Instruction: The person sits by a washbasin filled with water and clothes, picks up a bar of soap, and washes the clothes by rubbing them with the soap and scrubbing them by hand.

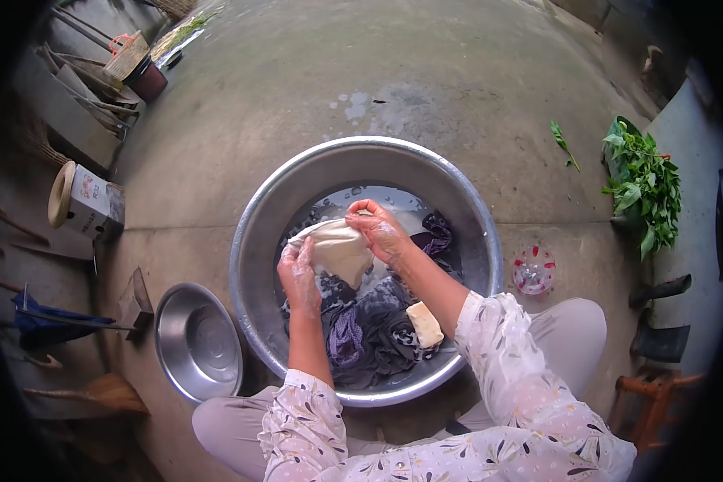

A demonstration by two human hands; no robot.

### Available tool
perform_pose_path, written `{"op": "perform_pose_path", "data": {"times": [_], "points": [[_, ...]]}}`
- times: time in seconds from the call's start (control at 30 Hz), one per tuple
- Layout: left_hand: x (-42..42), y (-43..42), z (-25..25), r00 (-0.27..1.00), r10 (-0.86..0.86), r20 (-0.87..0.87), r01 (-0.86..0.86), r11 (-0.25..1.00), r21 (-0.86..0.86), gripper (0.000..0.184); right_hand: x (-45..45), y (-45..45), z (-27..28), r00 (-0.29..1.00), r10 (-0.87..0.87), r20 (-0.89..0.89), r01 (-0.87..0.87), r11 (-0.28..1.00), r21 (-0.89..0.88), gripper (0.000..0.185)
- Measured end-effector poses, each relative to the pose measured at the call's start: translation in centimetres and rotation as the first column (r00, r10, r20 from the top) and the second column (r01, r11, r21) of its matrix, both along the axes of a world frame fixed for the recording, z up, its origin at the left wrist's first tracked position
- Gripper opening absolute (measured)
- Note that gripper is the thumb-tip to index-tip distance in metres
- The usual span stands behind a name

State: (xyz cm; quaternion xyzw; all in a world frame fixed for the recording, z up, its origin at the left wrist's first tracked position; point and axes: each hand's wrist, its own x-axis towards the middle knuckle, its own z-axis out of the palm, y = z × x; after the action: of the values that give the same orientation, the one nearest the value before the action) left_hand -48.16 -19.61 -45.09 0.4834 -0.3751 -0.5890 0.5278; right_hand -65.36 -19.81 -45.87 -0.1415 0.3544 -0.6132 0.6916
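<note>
Between my two hands a wet cream-coloured cloth is stretched above a large metal basin. My left hand grips its left edge, with suds on the skin. Fingers of my right hand pinch the upper right edge, and foam clings to the back of that hand. Below, dark wet clothes lie in soapy water, with a purple knitted piece among them. A pale yellow bar of soap rests on the clothes at the right.
A smaller metal bowl stands left of the basin. To the right sit a clear dish with red marks and a bundle of leafy greens. A cardboard box and a broom are along the left wall.
</note>
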Motion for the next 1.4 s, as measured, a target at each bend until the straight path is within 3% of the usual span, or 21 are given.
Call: {"op": "perform_pose_path", "data": {"times": [0.17, 0.27, 0.33, 0.37, 0.47, 0.5, 0.57, 0.63, 0.67, 0.7, 0.8, 0.9, 1.0, 1.1, 1.17, 1.23, 1.27, 1.33, 1.37, 1.4], "points": [[0.5, -0.5, 0.2, 0.994, 0.080, -0.079, -0.081, 0.997, -0.007, 0.028, -1.1, -0.7, -0.3, 0.935, 0.031, -0.353, -0.077, 0.990, -0.117, 0.030], [0.3, -0.6, 0.8, 0.962, 0.260, 0.086, -0.263, 0.965, 0.024, 0.038, -1.3, -0.7, 0.9, 0.840, 0.022, -0.542, -0.167, 0.961, -0.220, 0.031], [0.7, -0.4, 0.9, 0.980, 0.176, 0.088, -0.176, 0.984, -0.009, 0.047, -1.1, -0.6, 1.3, 0.422, -0.257, -0.870, -0.172, 0.919, -0.355, 0.026], [0.8, -0.4, 0.9, 0.987, 0.133, 0.089, -0.131, 0.991, -0.026, 0.051, -1.0, -0.5, 1.4, 0.149, -0.386, -0.910, -0.204, 0.889, -0.411, 0.024], [0.5, -0.4, 1.3, 0.969, -0.046, 0.245, 0.069, 0.994, -0.088, 0.046, -0.6, -0.6, 1.5, -0.023, -0.493, -0.870, -0.222, 0.851, -0.476, 0.016], [0.7, -0.4, 1.3, 0.888, -0.036, 0.459, 0.116, 0.982, -0.147, 0.040, -0.4, -0.5, 2.2, -0.066, -0.565, -0.823, -0.229, 0.811, -0.538, 0.012], [1.2, -0.5, 1.3, 0.598, 0.035, 0.801, 0.244, 0.944, -0.223, 0.029, -0.2, -0.1, 4.3, -0.149, -0.692, -0.706, -0.251, 0.718, -0.650, 0.012], [1.4, -0.7, 1.2, 0.476, 0.234, 0.848, 0.260, 0.883, -0.390, 0.021, -0.4, -0.5, 3.2, 0.216, -0.353, -0.911, -0.119, 0.916, -0.383, 0.014], [1.4, -0.8, 1.2, 0.412, 0.334, 0.848, 0.278, 0.840, -0.466, 0.017, -0.5, -0.7, 2.5, 0.401, -0.155, -0.903, -0.102, 0.972, -0.212, 0.016], [1.4, -0.9, 1.4, 0.347, 0.433, 0.832, 0.302, 0.788, -0.536, 0.015, -0.7, -0.8, 1.8, 0.390, -0.178, -0.904, -0.073, 0.972, -0.224, 0.017], [0.5, -0.6, 2.1, 0.744, 0.142, 0.653, 0.159, 0.912, -0.379, 0.016, -0.4, -1.0, -0.1, 0.355, -0.258, -0.899, 0.030, 0.964, -0.265, 0.019], [0.2, -0.5, -0.8, 0.907, -0.050, 0.417, 0.124, 0.981, -0.152, 0.017, 0.7, -0.8, -1.1, 0.348, -0.332, -0.877, 0.142, 0.943, -0.300, 0.017], [-1.2, 0.4, -2.9, 0.978, 0.007, 0.206, 0.014, 0.995, -0.099, 0.021, 2.3, -0.3, -1.2, 0.439, -0.366, -0.821, 0.189, 0.930, -0.314, 0.014], [-0.9, 0.1, -4.7, 0.998, 0.045, -0.034, -0.045, 0.999, 0.001, 0.025, 4.3, 1.3, 0.5, 0.613, -0.273, -0.741, -0.017, 0.934, -0.358, 0.016], [-0.2, 0.4, -4.3, 0.959, 0.036, -0.280, -0.007, 0.995, 0.103, 0.024, 6.3, 3.3, 3.2, 0.359, -0.397, -0.844, -0.302, 0.807, -0.508, 0.017], [0.2, 0.6, -10.4, 0.805, -0.022, -0.593, 0.075, 0.995, 0.066, 0.025, 8.8, 5.5, 4.2, 0.104, -0.609, -0.787, -0.531, 0.635, -0.561, 0.022], [0.5, 0.9, -14.4, 0.691, -0.048, -0.721, 0.112, 0.993, 0.040, 0.026, 8.8, 5.4, 3.7, 0.047, -0.649, -0.759, -0.494, 0.645, -0.583, 0.022], [-1.6, 1.7, -11.0, 0.739, 0.069, -0.670, 0.114, 0.967, 0.226, 0.025, 5.8, 2.1, -1.4, -0.100, -0.475, -0.874, -0.370, 0.833, -0.410, 0.026], [-4.1, 2.8, -5.2, 0.878, 0.170, -0.447, 0.044, 0.902, 0.430, 0.024, 4.9, 1.2, -3.1, -0.161, -0.369, -0.915, -0.288, 0.905, -0.314, 0.029], [-4.6, 3.3, -4.3, 0.908, 0.140, -0.396, 0.065, 0.884, 0.462, 0.023, 4.9, 1.2, -3.0, -0.140, -0.377, -0.916, -0.280, 0.902, -0.329, 0.029]]}}
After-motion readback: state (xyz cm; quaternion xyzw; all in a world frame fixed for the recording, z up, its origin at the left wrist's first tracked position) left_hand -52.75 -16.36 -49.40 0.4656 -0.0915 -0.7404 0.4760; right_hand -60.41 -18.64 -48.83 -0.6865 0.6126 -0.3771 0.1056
